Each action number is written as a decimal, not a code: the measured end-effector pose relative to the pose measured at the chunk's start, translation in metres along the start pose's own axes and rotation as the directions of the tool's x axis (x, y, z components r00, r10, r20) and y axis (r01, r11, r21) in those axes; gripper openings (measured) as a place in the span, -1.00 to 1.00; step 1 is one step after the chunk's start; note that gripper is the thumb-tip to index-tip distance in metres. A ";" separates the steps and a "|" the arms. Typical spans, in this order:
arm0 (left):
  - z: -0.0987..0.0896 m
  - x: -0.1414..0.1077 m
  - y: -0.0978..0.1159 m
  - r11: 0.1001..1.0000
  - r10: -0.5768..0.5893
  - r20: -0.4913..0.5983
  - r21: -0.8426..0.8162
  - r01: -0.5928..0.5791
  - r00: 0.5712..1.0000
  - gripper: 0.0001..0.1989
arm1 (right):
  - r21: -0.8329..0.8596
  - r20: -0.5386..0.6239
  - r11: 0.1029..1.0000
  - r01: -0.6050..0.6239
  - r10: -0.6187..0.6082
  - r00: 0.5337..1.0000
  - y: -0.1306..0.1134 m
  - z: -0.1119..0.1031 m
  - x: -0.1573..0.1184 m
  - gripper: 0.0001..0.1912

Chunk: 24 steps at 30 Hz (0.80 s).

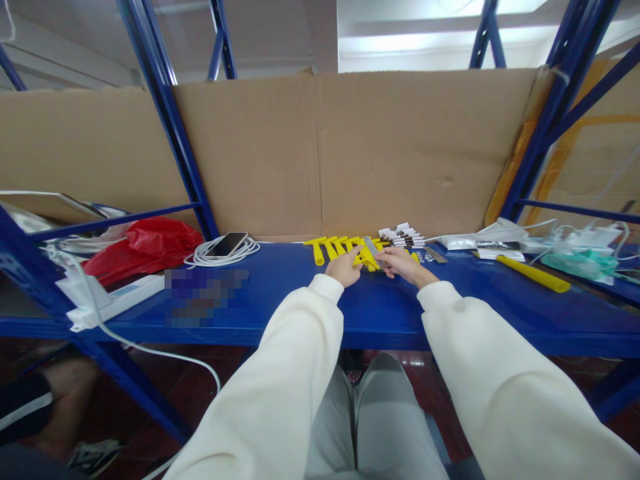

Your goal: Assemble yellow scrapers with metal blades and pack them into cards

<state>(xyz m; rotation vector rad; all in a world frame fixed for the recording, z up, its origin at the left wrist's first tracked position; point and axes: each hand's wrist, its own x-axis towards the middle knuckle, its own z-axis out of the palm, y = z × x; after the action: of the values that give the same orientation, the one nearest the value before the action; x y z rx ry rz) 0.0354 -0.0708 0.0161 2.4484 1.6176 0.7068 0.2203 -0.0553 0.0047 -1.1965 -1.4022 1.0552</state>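
Note:
Near the back of the blue shelf, my right hand (pixel 400 263) grips a small flat grey piece (pixel 371 248) between thumb and fingers. My left hand (pixel 345 267) is just left of it, its index finger stretched toward the yellow pieces; nothing shows in its fingers. Several yellow T-shaped pieces (pixel 319 253) lie in a row behind and left of my hands, and more yellow parts lie between them. Small white packets with dark marks (pixel 403 236) are fanned out behind my right hand. A flat grey strip (pixel 435 255) rests to the right.
On the blue shelf (pixel 380 313), a phone (pixel 229 244) sits on a coiled white cable (pixel 200 257). A red bag (pixel 145 247) and white power strip (pixel 135 293) are at left. A yellow tube (pixel 535 274) lies right. Cardboard (pixel 400 147) stands behind. A person's leg (pixel 67 393) shows lower left.

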 end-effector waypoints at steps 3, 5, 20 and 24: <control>0.001 -0.001 0.000 0.997 0.059 0.008 0.048 -0.059 0.998 -0.41 | 0.003 0.028 1.000 0.001 -0.002 1.000 -0.001 0.000 -0.002 -0.64; 0.001 -0.002 0.000 0.989 0.111 0.033 0.096 -0.114 0.993 -0.42 | -0.004 0.038 1.000 -0.001 0.001 0.999 -0.001 0.000 -0.003 -0.64; 0.000 -0.002 -0.001 0.968 0.139 0.082 0.197 -0.153 0.987 -0.48 | -0.604 -0.632 0.752 -0.265 -0.249 0.734 0.004 -0.054 0.011 -0.80; -0.001 -0.002 -0.001 0.964 0.142 0.091 0.213 -0.158 0.986 -0.48 | -0.649 -0.655 0.596 -0.474 -0.120 0.746 0.012 -0.070 0.006 -0.70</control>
<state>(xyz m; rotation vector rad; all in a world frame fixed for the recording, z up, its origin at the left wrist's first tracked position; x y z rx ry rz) 0.0335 -0.0719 0.0158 2.7403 1.5715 0.4685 0.2906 -0.0460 0.0037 -2.1589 -1.1661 -0.0222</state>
